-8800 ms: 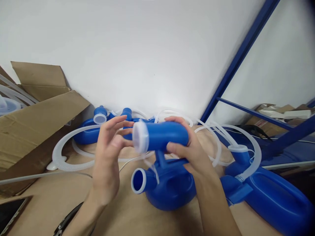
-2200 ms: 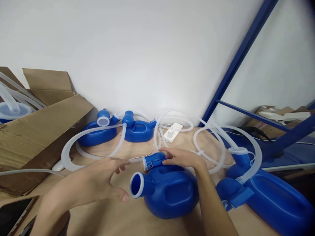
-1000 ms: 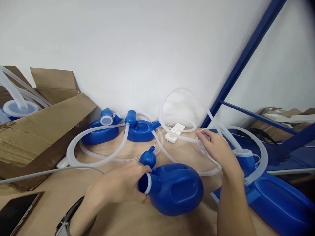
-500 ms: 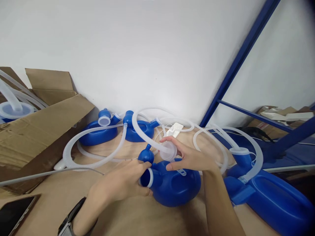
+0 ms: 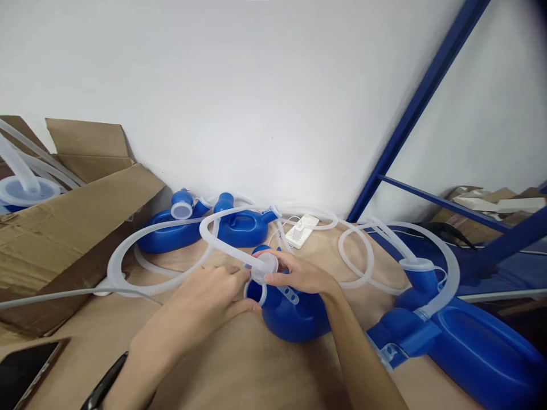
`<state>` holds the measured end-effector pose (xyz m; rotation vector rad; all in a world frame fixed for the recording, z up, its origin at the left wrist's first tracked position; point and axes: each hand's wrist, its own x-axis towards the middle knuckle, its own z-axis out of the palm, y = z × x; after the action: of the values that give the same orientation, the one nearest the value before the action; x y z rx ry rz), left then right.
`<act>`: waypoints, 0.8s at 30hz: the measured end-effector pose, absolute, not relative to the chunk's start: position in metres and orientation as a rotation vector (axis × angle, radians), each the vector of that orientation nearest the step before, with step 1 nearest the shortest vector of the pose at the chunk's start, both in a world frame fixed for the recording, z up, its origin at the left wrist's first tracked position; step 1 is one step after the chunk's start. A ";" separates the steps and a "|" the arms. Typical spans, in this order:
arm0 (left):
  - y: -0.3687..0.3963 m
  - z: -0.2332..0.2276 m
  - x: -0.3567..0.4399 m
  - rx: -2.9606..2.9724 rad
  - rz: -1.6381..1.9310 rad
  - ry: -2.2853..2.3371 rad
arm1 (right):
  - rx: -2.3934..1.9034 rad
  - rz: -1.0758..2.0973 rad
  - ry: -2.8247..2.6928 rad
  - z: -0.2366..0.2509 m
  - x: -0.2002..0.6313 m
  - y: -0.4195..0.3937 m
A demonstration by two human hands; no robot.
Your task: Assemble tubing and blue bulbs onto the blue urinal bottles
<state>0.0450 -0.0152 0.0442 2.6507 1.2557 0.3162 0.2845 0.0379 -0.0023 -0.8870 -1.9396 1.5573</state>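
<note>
A blue plastic jug (image 5: 294, 310) lies on the brown table (image 5: 239, 376) in front of me, its white-rimmed mouth turned left. My left hand (image 5: 205, 299) grips the jug's neck at the mouth. My right hand (image 5: 297, 273) pinches the round translucent cap (image 5: 265, 265) at the end of a white corrugated hose (image 5: 217, 242) and holds it right at the jug's mouth. The hose loops up and back behind my hands.
Two more blue jugs (image 5: 171, 230) (image 5: 241, 225) with hoses lie by the white wall. A larger blue jug (image 5: 470, 347) with a hose is at right. An open cardboard box (image 5: 64, 210) stands left, a phone (image 5: 21, 376) lies bottom left, and a white power strip (image 5: 302, 229) and a blue rack post (image 5: 423, 91) stand behind.
My right hand let go of a blue piece, fetched the hose from the right and brought its cap down to the jug's mouth. My left hand took hold of the jug's neck.
</note>
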 end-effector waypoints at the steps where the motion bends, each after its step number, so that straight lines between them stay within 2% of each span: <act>1: -0.016 0.047 0.044 2.710 0.322 1.274 | -0.896 1.551 -1.939 -0.002 0.285 0.038; 7: -0.010 0.041 0.055 3.083 0.732 0.981 | -0.948 1.399 -2.059 0.000 0.287 0.037; 10: -0.004 0.033 0.058 3.082 0.625 0.970 | -0.929 1.349 -2.118 -0.002 0.290 0.039; 14: 0.002 0.032 0.048 3.021 0.442 1.040 | -0.848 1.455 -2.104 -0.008 0.293 0.043; 18: 0.003 0.040 0.033 2.974 0.494 1.140 | -0.897 1.465 -2.107 0.000 0.294 0.039; 24: -0.009 0.052 0.013 2.885 0.572 1.288 | -1.173 1.262 -2.167 0.025 0.314 0.023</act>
<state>0.0132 -0.0092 0.0518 2.8846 1.2884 0.5724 0.3142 0.0229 0.0246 -1.1733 -2.1673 1.2624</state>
